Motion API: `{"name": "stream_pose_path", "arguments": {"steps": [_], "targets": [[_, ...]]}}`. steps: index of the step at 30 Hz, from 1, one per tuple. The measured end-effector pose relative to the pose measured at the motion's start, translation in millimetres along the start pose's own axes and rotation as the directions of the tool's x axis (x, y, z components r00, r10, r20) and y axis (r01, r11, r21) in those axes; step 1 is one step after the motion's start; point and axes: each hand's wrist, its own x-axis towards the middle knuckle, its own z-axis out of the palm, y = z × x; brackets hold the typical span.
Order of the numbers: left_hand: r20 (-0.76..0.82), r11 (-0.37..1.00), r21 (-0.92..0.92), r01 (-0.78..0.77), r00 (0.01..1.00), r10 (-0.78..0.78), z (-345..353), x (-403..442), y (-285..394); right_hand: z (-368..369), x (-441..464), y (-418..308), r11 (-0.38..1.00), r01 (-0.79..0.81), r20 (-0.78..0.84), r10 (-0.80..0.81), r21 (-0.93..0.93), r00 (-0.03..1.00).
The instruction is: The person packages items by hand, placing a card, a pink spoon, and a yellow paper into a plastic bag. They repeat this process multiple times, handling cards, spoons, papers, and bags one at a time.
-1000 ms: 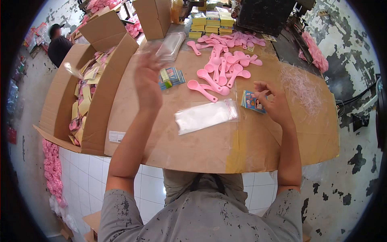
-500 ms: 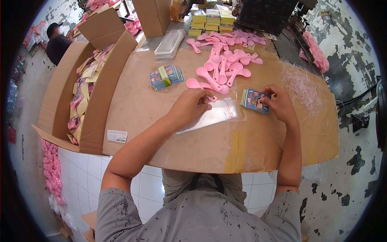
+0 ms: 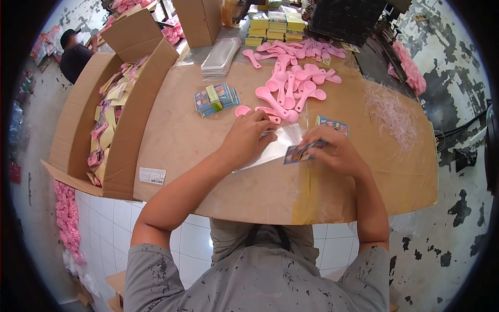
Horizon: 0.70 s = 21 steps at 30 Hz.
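My left hand [image 3: 248, 139] is closed on the upper edge of a clear plastic bag [image 3: 275, 147], which lies on the cardboard. Between the fingers of my right hand [image 3: 332, 151] is a blue printed card [image 3: 300, 153], held at the bag's right end. Behind that hand lies a small stack of cards [image 3: 332, 125], partly covered by it. Pink spoons [image 3: 270, 98] lie in a heap beyond the bag, one of them just past my left fingertips. More blue cards [image 3: 215, 99] with a green-and-white piece on top lie to the left.
An open carton [image 3: 140, 104] of pink spoons and yellowish cards stands at the left. Flat plastic cases [image 3: 221, 56] and card stacks [image 3: 275, 25] are at the back. Clear plastic strands [image 3: 390, 112] lie at the right. A person [image 3: 76, 56] is at the far left.
My left hand came down from above the blue cards to the bag. My right hand took a card from the small stack and moved left with it to the bag.
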Motion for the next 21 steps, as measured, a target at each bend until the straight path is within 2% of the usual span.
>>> {"name": "stream_pose_path", "arguments": {"steps": [2,5,8,9,11,14,17,20,21], "targets": [[0.014,0.999,-0.014,0.037,0.999,-0.037,-1.4,0.8,2.3,10.2,3.9,-0.8,0.978,0.139,0.074,-0.129,-0.157,0.989],[-0.024,0.999,-0.037,0.032,0.999,-0.033,-1.9,1.8,4.6,10.8,4.0,1.8,0.961,0.177,0.079,-0.164,-0.21,0.983],[-0.074,0.987,-0.163,0.016,0.997,-0.029,-3.6,3.8,4.9,4.4,4.0,-3.1,0.948,0.237,-0.023,-0.248,-0.212,0.969],[-0.041,0.96,-0.262,0.098,0.993,-0.113,-5.0,4.4,6.4,5.3,2.8,-2.5,0.97,0.193,-0.038,-0.201,-0.147,0.979],[0.051,0.86,-0.439,0.26,0.963,-0.265,-7.9,5.4,9.2,9.4,-0.2,-0.5,0.995,0.103,-0.06,-0.104,-0.012,0.993],[0.195,0.528,-0.77,0.359,0.92,-0.341,-8.4,8.0,1.8,15.0,1.9,0.4,0.971,0.11,-0.005,-0.113,-0.211,0.994],[0.215,0.508,-0.77,0.387,0.906,-0.364,-10.7,10.4,-0.1,14.9,1.6,4.3,0.956,0.143,-0.027,-0.155,-0.256,0.987],[0.282,0.521,-0.747,0.412,0.907,-0.312,-11.4,10.8,-4.0,4.4,-1.1,6.1,0.963,0.123,-0.052,-0.139,-0.238,0.989],[0.297,0.516,-0.745,0.423,0.903,-0.312,-14.0,11.3,-2.4,3.5,-4.4,9.9,0.992,0.036,-0.167,-0.056,-0.121,0.984]]}}
